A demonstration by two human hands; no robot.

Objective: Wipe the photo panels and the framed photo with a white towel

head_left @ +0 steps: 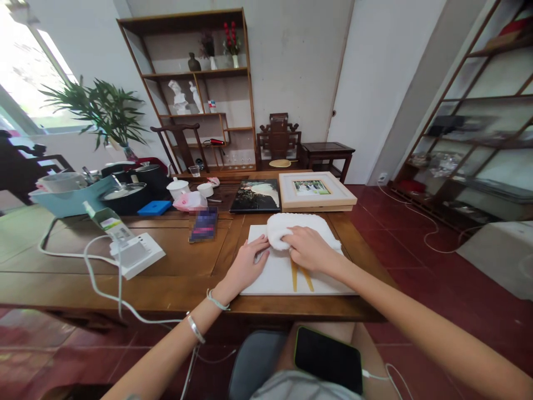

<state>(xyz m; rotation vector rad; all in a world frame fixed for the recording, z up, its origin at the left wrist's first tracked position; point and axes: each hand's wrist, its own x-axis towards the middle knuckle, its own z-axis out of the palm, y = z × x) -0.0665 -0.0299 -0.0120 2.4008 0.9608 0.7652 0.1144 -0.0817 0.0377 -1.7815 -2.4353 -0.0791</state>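
The white panel [270, 275] lies flat at the near edge of the wooden table [187, 266], towards its right corner, with two yellow strokes showing near its front edge. The right hand [310, 248] rests on top of it, fingers curled down and bunched over the near part of a white cloth [300, 225], which it grips and presses against the panel's far half. The left hand [245, 266] lies just beside it, fingers spread and flat, palm down on the panel's left edge, grasping nothing. Behind the panel, near the table's far edge, sit a framed picture [314, 189] and a dark picture [257, 195] side by side. A white box [137, 253] with a cable lies well to the left.
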